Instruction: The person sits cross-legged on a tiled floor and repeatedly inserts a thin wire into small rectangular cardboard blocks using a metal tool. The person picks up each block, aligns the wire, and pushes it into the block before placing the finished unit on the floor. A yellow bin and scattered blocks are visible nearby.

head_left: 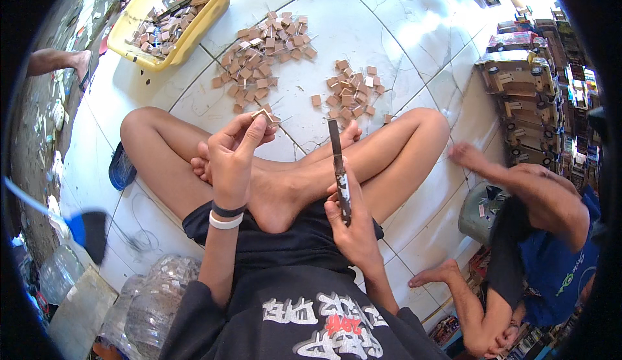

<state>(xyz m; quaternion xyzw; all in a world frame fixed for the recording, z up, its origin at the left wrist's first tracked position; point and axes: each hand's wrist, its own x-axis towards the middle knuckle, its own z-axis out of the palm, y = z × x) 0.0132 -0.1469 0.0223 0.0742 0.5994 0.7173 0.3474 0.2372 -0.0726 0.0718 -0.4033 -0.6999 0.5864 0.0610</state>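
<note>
My left hand (232,156) is raised over my crossed legs, thumb and fingertips pinching a small wooden block (262,112) with thin wire sticking out of its side. In my right hand (353,234) is a knife-like tool (335,140) with a narrow, dark, flat blade and a dark handle patched with white. The blade points up and away from me, apart from the block. Beyond my feet, on the white tiles, lie a large pile of similar blocks (258,68) and a smaller pile (353,94), many with thin wires.
A yellow tub (219,17) of blocks stands far left. On the right, a person in a blue shirt (562,269) sits beside a grey-green bucket (472,221), near stacked wooden toy trucks (518,78). Clear plastic bags (155,302) lie near left; another person's foot (83,68) shows far left.
</note>
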